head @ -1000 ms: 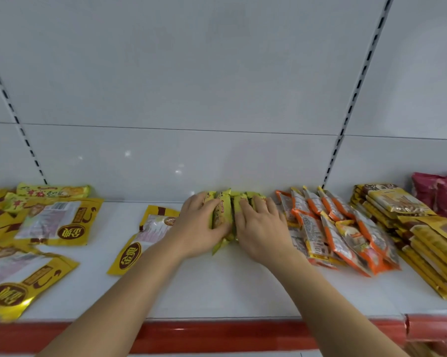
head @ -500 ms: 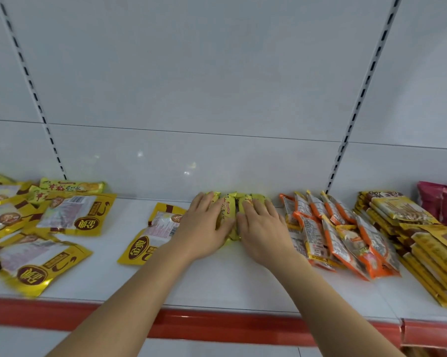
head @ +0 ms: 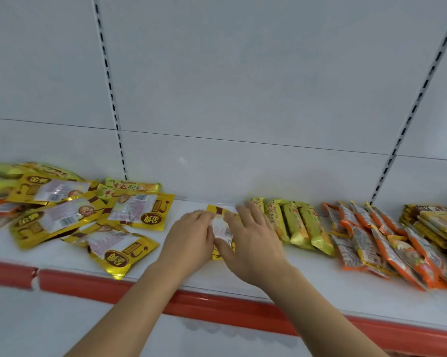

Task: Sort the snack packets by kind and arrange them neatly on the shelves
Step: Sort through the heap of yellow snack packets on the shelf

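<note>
While both hands are resting on a single gold window packet (head: 221, 229) lying flat on the white shelf (head: 320, 274), the sorting is standing only partly done. The left hand (head: 189, 238) is lying over the packet's left edge with its fingers bent down onto the film, and the right hand (head: 253, 239) is covering its right side with fingers spread and fairly straight, thumb reaching under the near corner; whether either hand is truly pinching the film cannot be told through the motion blur. Just right of this packet a tidy row of yellow-green bars (head: 294, 222) is standing on edge, and right of that row the orange packets (head: 387, 240) are leaning in overlapping files. Well left of the packet, its matching kind is lying in a loose gold heap (head: 88, 220), with a couple of yellow-green bars (head: 132, 188) behind it. The chief risk, by judgement, is the right hand brushing the adjacent row and toppling it; slick film may also be slipping from a shallow hold, and the near heap packets are overhanging the red shelf lip (head: 217, 305).
</note>
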{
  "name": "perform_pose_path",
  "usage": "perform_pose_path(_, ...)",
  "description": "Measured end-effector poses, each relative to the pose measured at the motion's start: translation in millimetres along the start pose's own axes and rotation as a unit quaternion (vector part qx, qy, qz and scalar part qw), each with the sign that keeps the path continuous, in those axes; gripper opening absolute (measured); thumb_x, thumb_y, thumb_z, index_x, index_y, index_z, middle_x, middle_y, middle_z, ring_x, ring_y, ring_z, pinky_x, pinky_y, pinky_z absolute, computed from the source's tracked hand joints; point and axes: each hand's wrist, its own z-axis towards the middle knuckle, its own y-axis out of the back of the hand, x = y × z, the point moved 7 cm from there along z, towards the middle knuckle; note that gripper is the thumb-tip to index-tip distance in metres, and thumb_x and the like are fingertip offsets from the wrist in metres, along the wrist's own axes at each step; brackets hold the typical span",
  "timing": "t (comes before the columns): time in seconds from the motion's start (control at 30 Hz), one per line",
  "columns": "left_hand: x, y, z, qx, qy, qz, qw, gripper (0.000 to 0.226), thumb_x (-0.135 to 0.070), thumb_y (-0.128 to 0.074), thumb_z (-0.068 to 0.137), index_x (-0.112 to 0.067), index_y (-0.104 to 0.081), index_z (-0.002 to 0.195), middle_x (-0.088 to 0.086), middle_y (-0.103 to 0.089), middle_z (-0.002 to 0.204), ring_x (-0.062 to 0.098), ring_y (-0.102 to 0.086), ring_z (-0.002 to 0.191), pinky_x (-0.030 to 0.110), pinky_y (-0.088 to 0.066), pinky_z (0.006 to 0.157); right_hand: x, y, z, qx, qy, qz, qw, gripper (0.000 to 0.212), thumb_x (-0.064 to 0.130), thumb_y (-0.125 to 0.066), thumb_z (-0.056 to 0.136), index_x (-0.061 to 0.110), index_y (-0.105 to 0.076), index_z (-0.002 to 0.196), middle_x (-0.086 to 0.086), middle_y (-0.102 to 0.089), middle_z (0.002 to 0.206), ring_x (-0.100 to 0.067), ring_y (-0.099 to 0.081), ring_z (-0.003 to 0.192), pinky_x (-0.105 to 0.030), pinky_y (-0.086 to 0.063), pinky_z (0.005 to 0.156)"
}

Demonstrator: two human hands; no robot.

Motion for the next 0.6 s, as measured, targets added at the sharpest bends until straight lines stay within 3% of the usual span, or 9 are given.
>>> perform_pose_path(0.1,23,5,-12,0.067,0.008,0.027,0.997,0.04,-0.014,-0.044,0.103,-0.016,-0.057,0.141,0.004,-0.062,0.139,0.025,-0.051,0.131,0.036,-0.044,0.102,29,-22,5,0.099,0.006,-0.074,0.992,0.081,0.066,-0.016,0.09,0.018,-0.03,0.154,-0.012,-0.03,0.161,-0.031,-0.009,0.153,-0.046,-0.007,0.124)
perform_pose_path(0.17,35,19,-21,0.056,0.009,-0.01,0.998,0.042,-0.012,-0.041,0.106,-0.016,-0.051,0.147,0.004,-0.059,0.144,0.023,-0.048,0.135,0.034,-0.042,0.104,38,-35,8,0.143,-0.023,-0.096,0.985,0.076,0.067,-0.027,0.094,0.017,-0.038,0.15,-0.009,-0.042,0.154,-0.028,-0.024,0.15,-0.046,-0.011,0.123)
perform_pose_path(0.23,43,29,-28,0.047,-0.014,-0.03,0.998,0.041,-0.015,-0.041,0.108,-0.016,-0.05,0.148,0.004,-0.057,0.145,0.021,-0.047,0.136,0.034,-0.042,0.106,45,-38,11,0.147,-0.057,-0.09,0.983,0.052,0.055,-0.039,0.098,0.021,-0.053,0.135,-0.002,-0.058,0.138,-0.024,-0.046,0.135,-0.043,-0.021,0.117)
perform_pose_path(0.3,49,34,-34,0.053,-0.031,-0.054,0.997,0.039,-0.018,-0.043,0.108,-0.016,-0.05,0.147,0.003,-0.057,0.144,0.02,-0.048,0.135,0.033,-0.043,0.106,52,-33,10,0.109,-0.066,-0.095,0.987,0.026,0.035,-0.046,0.099,0.028,-0.06,0.12,0.003,-0.066,0.123,-0.023,-0.059,0.118,-0.037,-0.036,0.101)
perform_pose_path(0.37,58,40,-38,0.048,-0.025,-0.101,0.993,0.038,-0.02,-0.045,0.108,-0.015,-0.052,0.146,0.003,-0.057,0.143,0.019,-0.051,0.133,0.032,-0.044,0.104,57,-25,6,0.057,-0.081,-0.079,0.992,0.026,0.025,-0.05,0.097,0.032,-0.065,0.117,0.002,-0.07,0.113,-0.027,-0.064,0.106,-0.034,-0.045,0.081)
perform_pose_path(0.47,76,61,-40,-0.011,0.04,-0.205,0.978,0.043,-0.033,-0.053,0.106,-0.012,-0.054,0.143,0.004,-0.063,0.137,0.018,-0.059,0.126,0.032,-0.047,0.102,77,4,-5,-0.151,-0.052,0.02,0.987,0.028,0.02,-0.057,0.094,0.031,-0.071,0.116,0.0,-0.074,0.093,-0.035,-0.067,0.075,-0.036,-0.047,0.053)
perform_pose_path(0.53,92,67,-42,0.012,0.15,-0.341,0.928,0.056,-0.057,-0.057,0.098,-0.017,-0.06,0.137,0.002,-0.066,0.13,0.022,-0.064,0.121,0.039,-0.05,0.104,104,25,-13,-0.277,0.007,0.045,0.96,0.027,0.016,-0.062,0.09,0.025,-0.074,0.113,0.005,-0.074,0.091,-0.031,-0.065,0.066,-0.034,-0.046,0.044)
perform_pose_path(0.57,96,67,-44,0.044,0.2,-0.439,0.875,0.055,-0.064,-0.059,0.094,-0.021,-0.067,0.126,0.001,-0.069,0.123,0.026,-0.068,0.116,0.045,-0.052,0.105,120,29,-13,-0.3,0.039,0.053,0.952,0.026,0.014,-0.063,0.09,0.022,-0.074,0.113,0.006,-0.074,0.095,-0.027,-0.065,0.069,-0.034,-0.049,0.047)
perform_pose_path(0.6,99,65,-45,0.084,0.241,-0.542,0.801,0.045,-0.062,-0.061,0.093,-0.023,-0.074,0.112,0.001,-0.072,0.113,0.029,-0.071,0.108,0.049,-0.055,0.103,135,29,-10,-0.3,0.073,0.062,0.949,0.025,0.011,-0.063,0.09,0.02,-0.074,0.112,0.005,-0.074,0.098,-0.026,-0.067,0.075,-0.035,-0.052,0.053)
